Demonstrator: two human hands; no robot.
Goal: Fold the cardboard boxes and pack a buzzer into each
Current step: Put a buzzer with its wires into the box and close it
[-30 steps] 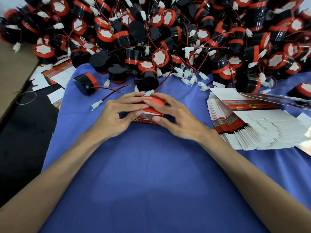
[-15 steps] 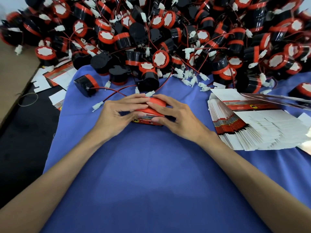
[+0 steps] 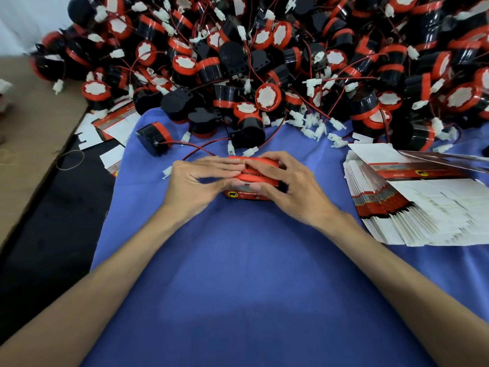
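A small red cardboard box (image 3: 251, 178) stands on the blue cloth (image 3: 251, 274) between my hands. My left hand (image 3: 197, 184) holds its left side, fingers laid across the top flap and thumb at the front. My right hand (image 3: 288, 186) grips the right side, fingers curled over the top and thumb on the front face. What is inside the box is hidden. A big heap of black-and-red buzzers (image 3: 264, 62) with red wires and white plugs fills the back. One loose buzzer (image 3: 153, 137) lies on its side at the left.
A fanned stack of flat unfolded boxes (image 3: 412, 205) lies at the right on the cloth. More flat boxes (image 3: 113, 125) lie at the left edge beside brown cardboard (image 3: 29, 133). A rubber band (image 3: 71, 160) lies on the dark surface at the left.
The red top flap has come down flatter over the box, and both hands have closed in tighter around it. The box stays in the same spot.
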